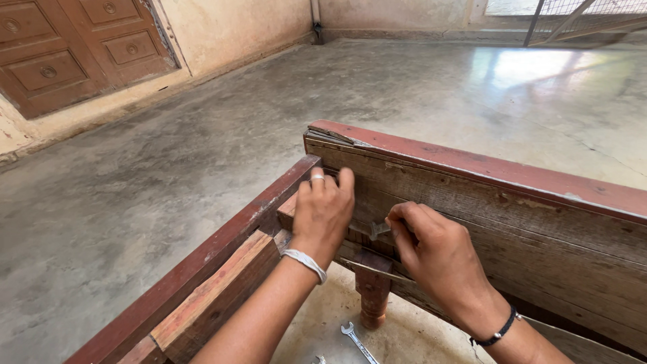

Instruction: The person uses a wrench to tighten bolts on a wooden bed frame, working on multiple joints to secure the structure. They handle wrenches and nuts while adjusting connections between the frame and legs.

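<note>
The room is showing a broad bare concrete floor [202,155] running to plastered walls, a panelled wooden door [74,47] and a wire mesh screen [586,17], and on it a red-painted wooden bed frame [472,202] is standing with its corner joint still assembled — the work is looking, by my judgement, only partly done. The left hand [322,214] is pressing nearly flat against the inside corner, holding nothing I can make out, while the right hand [435,253] is closing its fingers [404,219] around a small metal wrench [379,230] at the joint — a second spanner [357,340] is lying unused on the floor beside the turned leg [373,296].
</note>
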